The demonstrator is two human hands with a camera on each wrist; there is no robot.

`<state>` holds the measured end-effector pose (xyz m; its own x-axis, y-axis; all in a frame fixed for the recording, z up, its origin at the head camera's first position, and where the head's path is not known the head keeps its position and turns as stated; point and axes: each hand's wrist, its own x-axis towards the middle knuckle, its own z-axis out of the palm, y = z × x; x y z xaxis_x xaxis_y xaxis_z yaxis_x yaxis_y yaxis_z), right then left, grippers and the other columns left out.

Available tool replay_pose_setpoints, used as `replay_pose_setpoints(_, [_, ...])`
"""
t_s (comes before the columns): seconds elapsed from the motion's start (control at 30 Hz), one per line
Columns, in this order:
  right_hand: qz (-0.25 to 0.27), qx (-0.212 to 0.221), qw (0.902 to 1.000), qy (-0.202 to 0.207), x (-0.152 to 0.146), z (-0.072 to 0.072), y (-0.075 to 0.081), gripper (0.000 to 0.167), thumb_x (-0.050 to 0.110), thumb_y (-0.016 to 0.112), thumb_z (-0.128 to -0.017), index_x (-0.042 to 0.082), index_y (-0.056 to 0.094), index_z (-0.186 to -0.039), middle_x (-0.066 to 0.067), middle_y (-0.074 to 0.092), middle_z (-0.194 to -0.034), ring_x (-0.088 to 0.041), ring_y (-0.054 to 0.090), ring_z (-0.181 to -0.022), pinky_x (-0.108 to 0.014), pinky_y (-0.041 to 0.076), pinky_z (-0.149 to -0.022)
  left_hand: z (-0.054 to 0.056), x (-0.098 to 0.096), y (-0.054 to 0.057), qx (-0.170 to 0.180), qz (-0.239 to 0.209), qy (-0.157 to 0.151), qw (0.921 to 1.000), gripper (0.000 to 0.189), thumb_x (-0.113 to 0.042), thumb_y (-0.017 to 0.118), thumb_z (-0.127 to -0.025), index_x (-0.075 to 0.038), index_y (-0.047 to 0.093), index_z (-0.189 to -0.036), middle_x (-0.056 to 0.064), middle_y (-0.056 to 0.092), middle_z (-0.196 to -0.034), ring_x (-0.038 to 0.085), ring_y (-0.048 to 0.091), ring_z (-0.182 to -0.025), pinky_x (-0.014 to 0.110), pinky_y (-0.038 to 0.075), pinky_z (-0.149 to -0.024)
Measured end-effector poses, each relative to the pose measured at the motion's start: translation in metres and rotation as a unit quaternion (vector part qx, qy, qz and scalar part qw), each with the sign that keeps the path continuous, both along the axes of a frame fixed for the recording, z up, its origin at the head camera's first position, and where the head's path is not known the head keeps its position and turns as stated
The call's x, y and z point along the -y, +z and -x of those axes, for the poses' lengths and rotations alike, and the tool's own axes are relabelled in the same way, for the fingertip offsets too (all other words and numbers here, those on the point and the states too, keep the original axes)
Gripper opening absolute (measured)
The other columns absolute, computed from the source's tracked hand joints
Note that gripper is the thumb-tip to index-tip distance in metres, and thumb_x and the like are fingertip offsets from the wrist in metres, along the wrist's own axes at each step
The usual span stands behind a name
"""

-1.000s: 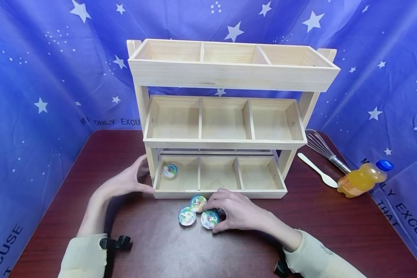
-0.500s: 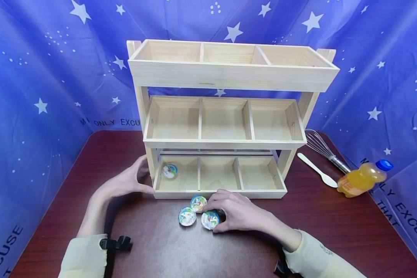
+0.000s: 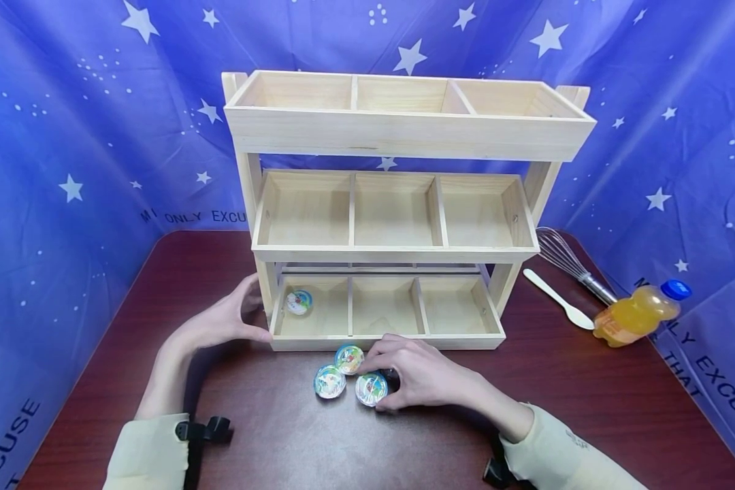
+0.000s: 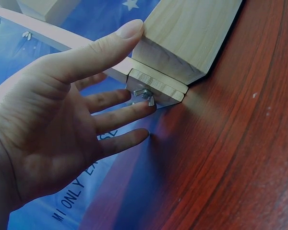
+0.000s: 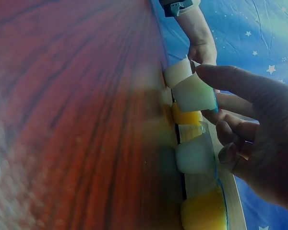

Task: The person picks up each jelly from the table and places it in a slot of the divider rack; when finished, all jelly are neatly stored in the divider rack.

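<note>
My right hand pinches a jelly cup with a shiny printed lid between thumb and index finger. In the right wrist view this whitish cup tilts at the thumb tip. Two more jelly cups, one nearer and one farther, sit beside it on the table. Under the palm, a white cup and a yellow cup show only in the right wrist view. My left hand rests its thumb against the wooden rack's lower left corner, fingers extended beside a wing nut.
Another jelly cup lies in the bottom tier's left compartment. The three-tier rack stands at the back centre. A whisk, a white spoon and a bottle of orange drink lie to its right. A blue star-patterned curtain surrounds the table.
The pinched jelly cup has shifted very slightly toward the right and nearer the person. Both hands stay almost in the same place.
</note>
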<state>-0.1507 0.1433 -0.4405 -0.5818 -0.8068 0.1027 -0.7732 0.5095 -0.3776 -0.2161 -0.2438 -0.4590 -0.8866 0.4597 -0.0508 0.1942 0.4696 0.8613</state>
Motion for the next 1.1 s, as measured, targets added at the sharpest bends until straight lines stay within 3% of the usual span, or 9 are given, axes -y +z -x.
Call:
replay_pose_setpoints(0.4, [0.042, -0.006, 0.9990, 0.013, -0.003, -0.001, 0.005, 0.051, 0.035, 0.089, -0.074, 0.027, 0.075, -0.122, 0.016, 0.068, -0.115, -0.002, 0.061, -0.111, -0.026, 0.055, -0.095, -0.001, -0.001, 0.002, 0.003, -0.003, -0.001, 1.0000, 0.110, -0.022, 0.091, -0.078, -0.013, 0.019, -0.160, 0.020, 0.038, -0.160, 0.047, 0.046, -0.144, 0.062, 0.037, -0.118])
replay_pose_setpoints(0.8, [0.108, 0.046, 0.9931, -0.003, -0.006, 0.000, 0.009, 0.049, 0.023, 0.087, -0.078, 0.016, 0.074, -0.124, 0.012, 0.064, -0.115, -0.001, 0.060, -0.106, -0.021, 0.055, -0.090, -0.001, -0.001, 0.003, 0.006, -0.007, -0.001, 1.0000, 0.111, -0.023, 0.091, -0.078, -0.013, 0.018, -0.161, 0.019, 0.035, -0.162, 0.047, 0.046, -0.144, 0.063, 0.037, -0.118])
replay_pose_setpoints(1.1, [0.138, 0.060, 0.9885, -0.012, -0.005, 0.001, 0.011, 0.045, 0.024, 0.088, -0.077, 0.019, 0.074, -0.120, 0.012, 0.065, -0.116, -0.004, 0.062, -0.108, -0.024, 0.056, -0.092, -0.001, -0.001, 0.001, 0.003, -0.007, -0.001, 1.0000, 0.111, -0.021, 0.091, -0.078, -0.013, 0.017, -0.161, 0.019, 0.035, -0.162, 0.048, 0.046, -0.143, 0.064, 0.038, -0.117])
